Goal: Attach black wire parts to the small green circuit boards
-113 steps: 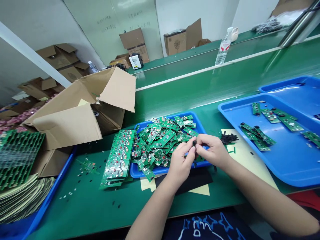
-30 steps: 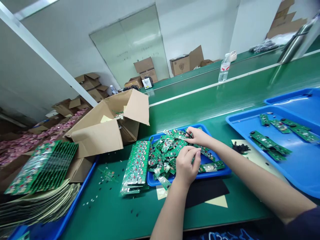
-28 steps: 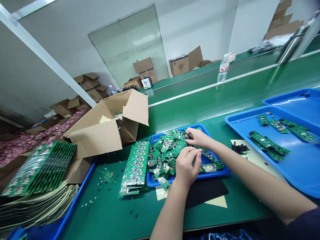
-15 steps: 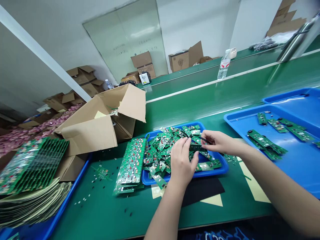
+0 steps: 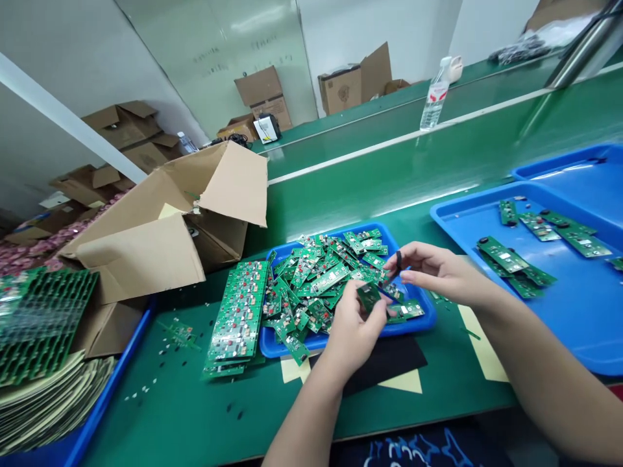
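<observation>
Left hand pinching; right hand beside it, fingers bent

Green board and black piece, both in hand!
Board tilted in the left hand, slim piece in the right hand's fingers.

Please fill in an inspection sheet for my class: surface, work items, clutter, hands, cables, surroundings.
Surface: green worktop bearing a blue tray heaped with circuit boards.
Work items: a green board and a small black piece, type unclear.
Clutter: black bits and white bits scattered on the worktop.
Hands: left hand holds the green board; right hand pinches the black piece.
Cables: dark cord tangle beside a white box.
Surroundings: open carton, plastic bottle, wall behind.
</observation>
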A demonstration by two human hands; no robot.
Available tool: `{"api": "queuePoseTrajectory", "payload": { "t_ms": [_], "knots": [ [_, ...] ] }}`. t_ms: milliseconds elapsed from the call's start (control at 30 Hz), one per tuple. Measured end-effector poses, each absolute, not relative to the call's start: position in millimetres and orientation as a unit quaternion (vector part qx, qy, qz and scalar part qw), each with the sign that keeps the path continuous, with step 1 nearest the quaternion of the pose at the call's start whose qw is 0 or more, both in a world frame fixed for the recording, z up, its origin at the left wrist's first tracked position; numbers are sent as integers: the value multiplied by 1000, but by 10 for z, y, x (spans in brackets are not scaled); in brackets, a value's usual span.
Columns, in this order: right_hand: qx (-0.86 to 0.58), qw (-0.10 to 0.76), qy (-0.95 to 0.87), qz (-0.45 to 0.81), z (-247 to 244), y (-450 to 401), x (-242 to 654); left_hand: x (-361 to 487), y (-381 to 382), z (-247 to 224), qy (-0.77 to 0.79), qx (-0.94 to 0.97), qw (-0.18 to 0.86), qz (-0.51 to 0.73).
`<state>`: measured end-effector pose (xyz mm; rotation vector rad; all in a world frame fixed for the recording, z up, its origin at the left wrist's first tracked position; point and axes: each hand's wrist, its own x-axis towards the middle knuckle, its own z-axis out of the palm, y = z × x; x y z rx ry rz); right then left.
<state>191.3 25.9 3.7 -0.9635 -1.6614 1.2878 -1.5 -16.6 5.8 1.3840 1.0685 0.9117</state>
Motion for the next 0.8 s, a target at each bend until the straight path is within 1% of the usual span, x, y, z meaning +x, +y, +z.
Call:
{"api": "queuePoseTrajectory", "payload": {
  "t_ms": [67, 167, 233, 400, 467, 567, 667, 800],
  "knots": [
    [-379, 393, -658, 518, 16, 241, 1908, -36, -141, 81, 425, 522, 585, 452],
    [-361, 362, -672, 536, 15, 193, 1886, -78, -91, 80, 414, 471, 583, 516],
    [-346, 357, -681, 537, 26, 156, 1868, -89, -74, 70, 416, 467, 589, 511],
    [-305, 331, -740, 500, 51, 110, 1812, -34, -105, 90, 446, 500, 604, 432],
    [-307, 334, -772, 444, 33, 120, 1794, -17, -119, 101, 449, 502, 600, 431],
    [-331, 355, -823, 297, -32, 148, 1777, -14, -119, 95, 443, 482, 619, 434],
    [-376, 330, -850, 167, -94, 160, 1758, -21, -103, 72, 436, 459, 639, 436],
    [-418, 299, -856, 60, -122, 144, 1699, -32, -72, 62, 430, 444, 640, 457]
  ]
}}
